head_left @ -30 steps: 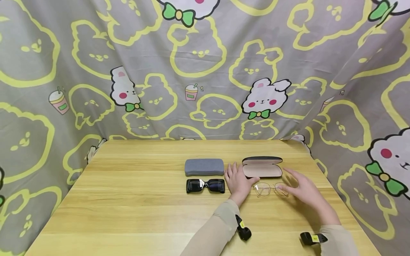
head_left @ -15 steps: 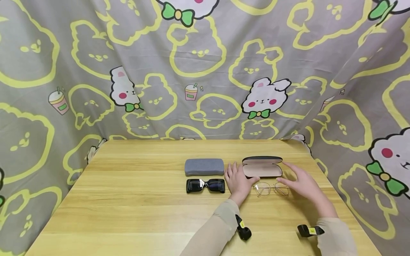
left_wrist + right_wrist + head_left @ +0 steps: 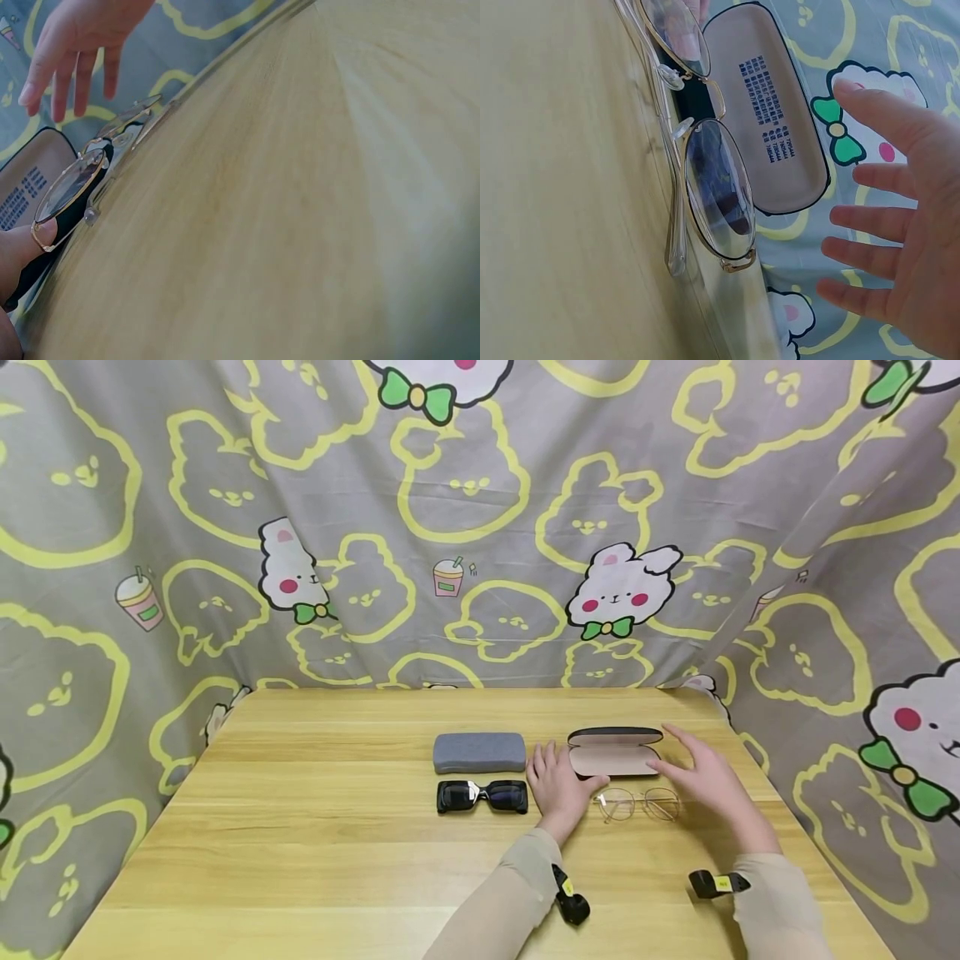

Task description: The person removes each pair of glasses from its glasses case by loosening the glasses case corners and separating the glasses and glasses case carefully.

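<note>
An eyeglass case (image 3: 611, 761), dark outside and pale pink inside, stands with its lid raised at the right of the table. In front of it lies a pair of thin gold-framed eyeglasses (image 3: 618, 804), its clear lenses upright. My left hand (image 3: 558, 783) rests at the case's left side, fingers extended, thumb by the case's front corner and the glasses' left end. In the left wrist view, that thumb (image 3: 22, 251) shows partly behind a lens. My right hand (image 3: 705, 777) hovers at the case's right end with fingers spread and holds nothing; the right wrist view shows its palm (image 3: 937, 247).
Left of my left hand, a closed grey-blue glasses case (image 3: 480, 752) lies behind black sunglasses (image 3: 482, 797). The wooden table (image 3: 300, 827) reaches back to a patterned curtain (image 3: 480, 552), which also hangs along both sides.
My right hand has moved forward, away from the eyeglasses' right lens, to the right end of the open case. The left hand and the objects have stayed put.
</note>
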Motion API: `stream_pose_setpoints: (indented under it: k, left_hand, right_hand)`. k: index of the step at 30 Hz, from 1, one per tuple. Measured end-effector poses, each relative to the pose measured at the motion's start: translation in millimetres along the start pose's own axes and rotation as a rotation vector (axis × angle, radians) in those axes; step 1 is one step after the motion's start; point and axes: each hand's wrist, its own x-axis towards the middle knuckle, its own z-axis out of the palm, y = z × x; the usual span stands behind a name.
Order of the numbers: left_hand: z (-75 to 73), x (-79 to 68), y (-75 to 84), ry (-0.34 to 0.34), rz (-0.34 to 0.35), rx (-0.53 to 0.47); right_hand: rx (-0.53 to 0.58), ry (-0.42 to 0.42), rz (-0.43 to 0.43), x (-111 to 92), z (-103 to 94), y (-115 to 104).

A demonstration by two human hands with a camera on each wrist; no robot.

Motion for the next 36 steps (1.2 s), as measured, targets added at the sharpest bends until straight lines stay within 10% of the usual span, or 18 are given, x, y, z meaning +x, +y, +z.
stream_pose_setpoints:
  k: [36]
  left_hand:
    - [2.2, 0.5, -0.5, 0.016, -0.002, 0.011]
  right_hand:
    - [-0.008, -0.161, 0.071, 45, 13.7, 24]
